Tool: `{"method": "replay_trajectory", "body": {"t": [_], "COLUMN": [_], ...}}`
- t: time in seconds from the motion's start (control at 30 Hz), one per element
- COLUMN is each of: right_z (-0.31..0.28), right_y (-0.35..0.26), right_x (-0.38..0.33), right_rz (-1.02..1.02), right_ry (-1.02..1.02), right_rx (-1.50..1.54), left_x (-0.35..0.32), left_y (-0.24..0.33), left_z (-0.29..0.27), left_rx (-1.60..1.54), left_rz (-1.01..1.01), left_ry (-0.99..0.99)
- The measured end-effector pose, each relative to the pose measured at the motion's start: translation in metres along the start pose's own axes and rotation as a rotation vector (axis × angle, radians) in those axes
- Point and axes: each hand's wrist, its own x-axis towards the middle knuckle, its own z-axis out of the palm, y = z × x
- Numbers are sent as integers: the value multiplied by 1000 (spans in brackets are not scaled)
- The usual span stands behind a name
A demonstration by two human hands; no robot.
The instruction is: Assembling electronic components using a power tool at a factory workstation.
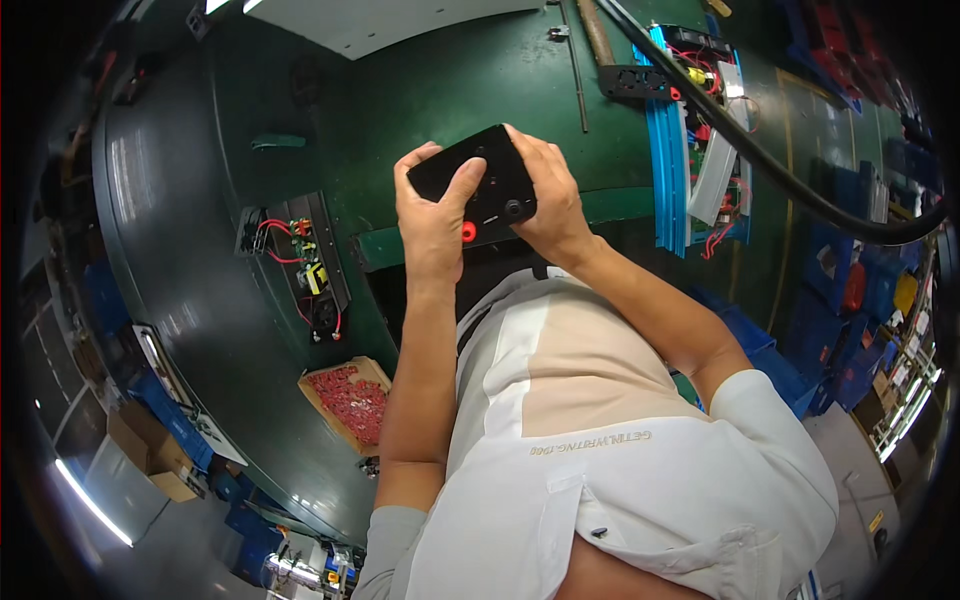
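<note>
Both hands hold a black box-shaped electronic unit (480,182) above the edge of a dark green workbench (200,220). My left hand (432,215) grips its left end, thumb laid across the top face. My right hand (548,195) wraps around its right side from behind. The near face of the unit shows a red round terminal (468,232) and a black round terminal (513,209). My forearms reach up from my white shirt at the bottom of the view.
An open black chassis with red wires and a circuit board (300,262) lies left of my hands. A cardboard box of small red parts (348,400) sits nearer. Blue-railed units with wiring (700,130) and a thick black hose (800,185) are on the right. Blue bins (860,290) stand far right.
</note>
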Motion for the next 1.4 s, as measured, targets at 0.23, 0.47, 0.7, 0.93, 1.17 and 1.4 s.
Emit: {"method": "replay_trajectory", "body": {"t": [0.23,0.47,0.7,0.93,1.17,1.4], "right_z": [6,7,-4,-3,27,25], "right_y": [-3,4,19,31,26,56], "right_x": [15,123,193,192,180,169], "right_rz": [3,87,148,172,80,54], "right_ry": [90,-519,-1095,-1017,-821,-559], "right_rx": [58,-114,587,435,567,267], "left_x": [18,117,212,237,248,197], "left_y": [8,52,51,40,53,68], "left_z": [-2,-30,-69,-21,-72,-25], "left_rx": [70,125,-65,39,-48,198], "left_rz": [33,-253,-297,-414,-388,-474], "left_ry": [-7,-180,-642,-118,-362,-183]}}
